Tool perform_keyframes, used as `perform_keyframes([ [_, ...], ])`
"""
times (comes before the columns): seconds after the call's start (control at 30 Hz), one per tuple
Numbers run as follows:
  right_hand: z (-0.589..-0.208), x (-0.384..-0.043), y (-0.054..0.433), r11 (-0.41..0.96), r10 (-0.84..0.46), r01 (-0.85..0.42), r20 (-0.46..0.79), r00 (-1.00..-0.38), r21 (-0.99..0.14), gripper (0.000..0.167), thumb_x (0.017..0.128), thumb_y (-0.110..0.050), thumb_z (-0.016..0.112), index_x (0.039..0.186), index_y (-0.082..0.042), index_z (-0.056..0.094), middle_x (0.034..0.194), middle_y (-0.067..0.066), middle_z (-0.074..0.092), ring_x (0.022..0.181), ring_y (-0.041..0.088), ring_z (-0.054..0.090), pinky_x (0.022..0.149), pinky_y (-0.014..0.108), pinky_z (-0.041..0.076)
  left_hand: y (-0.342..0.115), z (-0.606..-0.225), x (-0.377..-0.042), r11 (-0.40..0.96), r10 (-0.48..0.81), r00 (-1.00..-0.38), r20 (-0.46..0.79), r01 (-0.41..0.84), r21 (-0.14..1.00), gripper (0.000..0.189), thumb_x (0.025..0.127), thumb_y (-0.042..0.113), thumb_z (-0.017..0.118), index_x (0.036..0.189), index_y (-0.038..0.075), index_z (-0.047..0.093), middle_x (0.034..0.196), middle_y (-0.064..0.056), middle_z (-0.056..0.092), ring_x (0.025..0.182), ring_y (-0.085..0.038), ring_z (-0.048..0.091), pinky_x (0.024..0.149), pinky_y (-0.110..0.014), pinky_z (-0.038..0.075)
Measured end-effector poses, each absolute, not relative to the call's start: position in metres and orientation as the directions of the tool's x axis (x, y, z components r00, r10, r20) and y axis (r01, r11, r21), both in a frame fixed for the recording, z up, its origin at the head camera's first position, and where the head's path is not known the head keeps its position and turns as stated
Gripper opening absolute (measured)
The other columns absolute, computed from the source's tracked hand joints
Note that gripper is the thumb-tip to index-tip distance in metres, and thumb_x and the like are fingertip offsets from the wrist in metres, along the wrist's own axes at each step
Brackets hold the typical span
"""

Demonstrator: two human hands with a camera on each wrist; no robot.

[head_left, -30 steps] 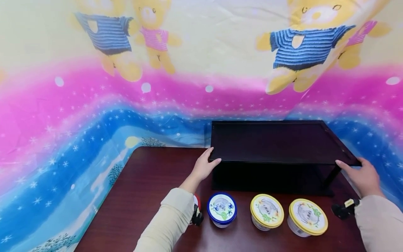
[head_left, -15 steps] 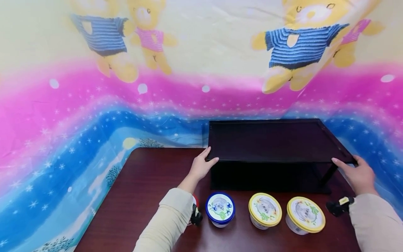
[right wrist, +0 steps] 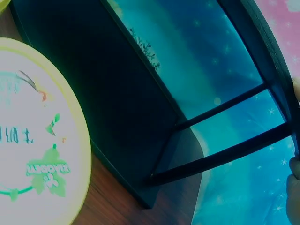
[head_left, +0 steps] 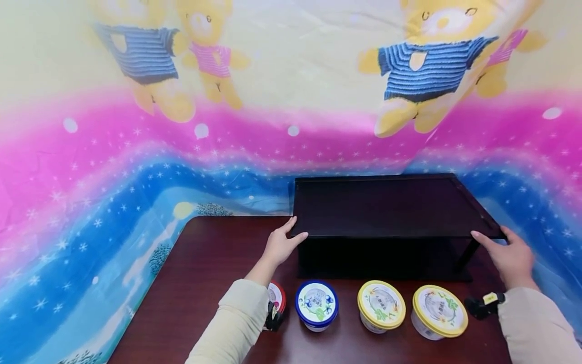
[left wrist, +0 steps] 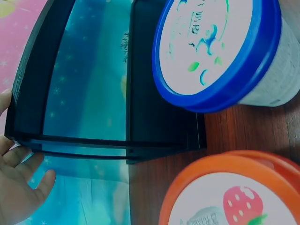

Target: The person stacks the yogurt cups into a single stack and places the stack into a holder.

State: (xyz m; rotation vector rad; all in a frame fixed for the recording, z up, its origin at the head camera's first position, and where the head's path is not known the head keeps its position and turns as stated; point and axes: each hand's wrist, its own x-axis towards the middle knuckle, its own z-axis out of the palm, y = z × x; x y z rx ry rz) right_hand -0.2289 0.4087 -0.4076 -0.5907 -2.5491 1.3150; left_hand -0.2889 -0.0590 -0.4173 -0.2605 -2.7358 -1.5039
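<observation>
In the head view a black two-tier shelf [head_left: 382, 207] stands at the back of the table. My left hand [head_left: 278, 245] holds the front left corner of its top board, thumb on the front edge and fingers along the side. At the front right corner my right hand [head_left: 513, 258] grips the same board in a like way. Nearest my left wrist are a red-lidded tub [left wrist: 234, 192] with a strawberry picture and a blue-lidded tub [head_left: 317, 305]. Two yellow-lidded tubs [head_left: 381, 306] [head_left: 439, 312] stand further right. The left forearm partly covers the red-lidded tub.
The reddish-brown table [head_left: 204, 283] carries everything. A cloth backdrop [head_left: 273, 126] printed with bears hangs close behind the shelf. The row of tubs lies between the shelf's lower board [right wrist: 93, 84] and the table's near side.
The whole head view has shifted slightly, so the scene sits further left. More of the red-lidded tub shows beside the left sleeve. Both hands keep their hold on the shelf's corners.
</observation>
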Motion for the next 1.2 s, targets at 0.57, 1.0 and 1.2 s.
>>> perform_keyframes([
  [0.57,-0.420,-0.232,0.373,0.522,0.515,0.264,0.054,-0.855,-0.811,0.085,0.077,-0.051,0.052,0.137,-0.005,0.013,0.139,0.022,0.009,0.124,0.041,0.008,0.092,0.057,0.016,-0.098,-0.422,-0.283,0.534,0.100,-0.986,0.135,0.168,0.829,0.064,0.075,0.048,0.059,0.130,0.022,0.038,0.133,0.006,0.033,0.121,-0.014,0.028,0.094,-0.036,0.029],
  [1.0,-0.546,-0.311,0.436,0.657,0.532,0.253,0.199,-0.823,-0.710,0.092,0.068,-0.065,0.053,0.138,-0.020,0.015,0.141,0.010,0.014,0.126,0.035,0.009,0.094,0.056,0.010,-0.132,-0.422,-0.274,0.533,0.093,-0.988,0.121,0.152,0.833,0.067,0.075,0.052,0.056,0.131,0.022,0.037,0.135,0.006,0.031,0.122,-0.019,0.027,0.095,-0.041,0.027],
  [1.2,-0.554,-0.317,0.426,0.680,0.533,0.247,0.233,-0.814,-0.691,0.092,0.067,-0.066,0.052,0.138,-0.019,0.017,0.140,0.010,0.019,0.125,0.034,0.013,0.095,0.055,0.011,-0.146,-0.420,-0.272,0.556,0.086,-0.988,0.126,0.152,0.817,0.067,0.075,0.051,0.057,0.131,0.020,0.037,0.134,0.004,0.032,0.122,-0.020,0.028,0.095,-0.041,0.027],
])
